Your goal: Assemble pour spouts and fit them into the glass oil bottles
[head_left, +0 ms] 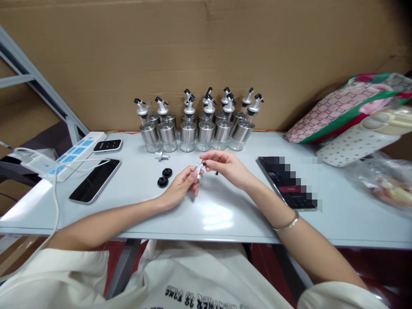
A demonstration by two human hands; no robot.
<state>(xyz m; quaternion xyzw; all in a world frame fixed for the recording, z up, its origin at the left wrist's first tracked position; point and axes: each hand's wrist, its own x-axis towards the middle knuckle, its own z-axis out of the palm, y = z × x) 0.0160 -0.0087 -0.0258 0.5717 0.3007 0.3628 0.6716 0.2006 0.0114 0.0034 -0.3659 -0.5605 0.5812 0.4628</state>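
My left hand (180, 187) holds a silver pour spout (198, 170) between thumb and fingers, above the middle of the table. At the spout's upper end, my right hand (229, 168) pinches a small black cap (204, 164). Whether the cap is fixed to the spout I cannot tell. Left of my hands lie two black ribbed stoppers (162, 182) and another silver spout piece (162, 156). A small black part (216, 173) shows on the table under my right hand.
Several glass-and-steel oil bottles (187, 133) stand in rows at the back, many with spouts. At left are a phone (95, 181), a power strip (77, 152) and a small device (107, 146). A tablet-like screen (283, 182), a spotted flask (357, 139) and a plastic bag (383, 182) lie right.
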